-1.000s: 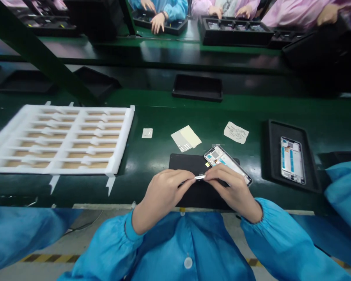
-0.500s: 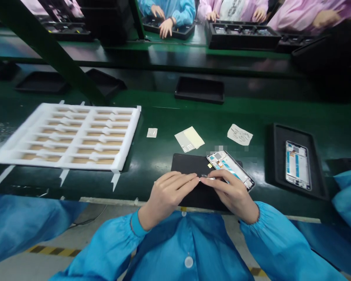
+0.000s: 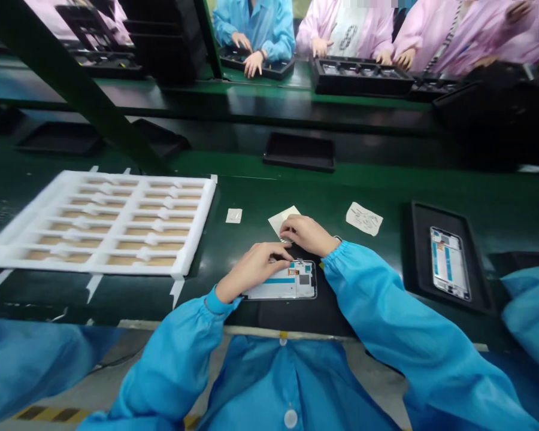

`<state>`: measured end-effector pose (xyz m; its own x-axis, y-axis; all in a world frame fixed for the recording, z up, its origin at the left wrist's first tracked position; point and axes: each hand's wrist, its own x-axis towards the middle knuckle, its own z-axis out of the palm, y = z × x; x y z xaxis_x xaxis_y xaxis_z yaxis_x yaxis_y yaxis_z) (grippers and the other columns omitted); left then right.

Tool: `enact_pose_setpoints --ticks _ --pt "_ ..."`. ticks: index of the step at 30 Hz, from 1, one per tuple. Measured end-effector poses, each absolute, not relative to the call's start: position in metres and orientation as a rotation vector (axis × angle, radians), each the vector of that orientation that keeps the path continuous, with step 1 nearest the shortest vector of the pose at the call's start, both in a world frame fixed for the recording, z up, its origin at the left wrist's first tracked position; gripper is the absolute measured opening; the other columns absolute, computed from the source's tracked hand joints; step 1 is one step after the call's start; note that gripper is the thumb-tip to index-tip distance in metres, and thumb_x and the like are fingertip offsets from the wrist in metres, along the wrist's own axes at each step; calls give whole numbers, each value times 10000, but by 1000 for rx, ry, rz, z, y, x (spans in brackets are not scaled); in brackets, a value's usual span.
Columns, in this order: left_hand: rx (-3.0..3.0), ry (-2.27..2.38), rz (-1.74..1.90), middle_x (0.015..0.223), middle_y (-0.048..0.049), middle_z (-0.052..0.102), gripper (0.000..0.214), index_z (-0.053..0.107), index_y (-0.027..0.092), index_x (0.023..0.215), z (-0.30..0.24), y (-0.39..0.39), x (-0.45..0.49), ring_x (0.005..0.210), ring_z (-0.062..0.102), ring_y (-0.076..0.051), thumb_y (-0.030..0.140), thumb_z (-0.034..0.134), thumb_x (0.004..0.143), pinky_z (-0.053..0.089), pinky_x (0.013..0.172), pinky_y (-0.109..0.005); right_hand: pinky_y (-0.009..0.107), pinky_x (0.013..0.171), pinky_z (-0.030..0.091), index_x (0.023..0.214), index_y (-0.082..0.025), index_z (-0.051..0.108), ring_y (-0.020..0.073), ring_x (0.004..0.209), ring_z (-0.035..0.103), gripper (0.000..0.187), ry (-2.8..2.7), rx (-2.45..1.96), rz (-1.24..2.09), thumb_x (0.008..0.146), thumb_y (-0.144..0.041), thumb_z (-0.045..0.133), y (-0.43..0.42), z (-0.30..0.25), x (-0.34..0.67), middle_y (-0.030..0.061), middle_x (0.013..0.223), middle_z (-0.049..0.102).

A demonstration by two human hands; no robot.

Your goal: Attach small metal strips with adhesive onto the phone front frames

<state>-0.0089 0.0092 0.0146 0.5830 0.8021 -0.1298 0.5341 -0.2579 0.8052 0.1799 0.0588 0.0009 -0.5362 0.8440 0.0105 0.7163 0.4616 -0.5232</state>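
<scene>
A phone frame (image 3: 303, 286) with blue strips and a silver inner face lies sideways on the black mat (image 3: 296, 317). My left hand (image 3: 257, 267) grips its far left part, fingers closed along the upper edge. Just beyond the frame, my right hand (image 3: 306, 232) pinches at the lower edge of a pale sticker sheet (image 3: 281, 219). The right fingertips cover the area of small white strips, and what is between them is too small to make out.
To the left lies a white foam tray (image 3: 137, 224) with slots. A small white packet (image 3: 234, 215) and a crumpled paper (image 3: 364, 218) flank the sheet. A black tray (image 3: 415, 263) at right holds another phone frame (image 3: 449, 263). Co-workers sit across the line.
The phone frame has turned from slanting at the right to lying sideways under my left hand. My right hand has left the mat's middle and moved up to the sticker sheet.
</scene>
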Motion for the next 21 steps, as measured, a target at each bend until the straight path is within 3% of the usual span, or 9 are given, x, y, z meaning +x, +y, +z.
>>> enact_pose_setpoints --ticks 3,8,13,16,21 --pt "1911 1068 364 1336 -15 634 152 763 271 936 9 16 -8 1007 697 -220 320 633 875 545 812 -284 241 739 398 871 -177 658 148 872 586 142 -2520 -1317 664 935 -148 535 66 -7 176 38 927 638" --pt "1962 1101 300 1032 3 747 130 755 278 909 8 19 -7 946 692 -210 325 643 863 514 765 -271 284 732 376 875 -168 618 183 863 559 148 -2634 -1297 596 950 -136 495 59 -2 174 65 929 608" --pt "1979 1123 262 922 24 758 126 751 285 894 10 19 -8 875 697 -203 296 630 860 485 704 -271 339 806 376 809 -169 563 207 840 537 127 -2642 -1256 611 875 -61 566 59 -2 168 64 877 591" --pt "1977 1135 256 982 34 761 121 746 300 902 10 18 -8 899 703 -214 299 632 863 483 708 -282 331 792 394 804 -185 536 198 831 533 124 -2510 -1283 647 894 -101 534 60 -11 170 54 868 582" --pt "1956 1115 237 1275 6 676 134 753 300 924 11 19 -9 1036 692 -240 288 639 854 511 779 -300 311 723 443 830 -203 491 171 775 550 159 -2077 -1415 689 956 -212 394 62 -20 173 42 832 580"
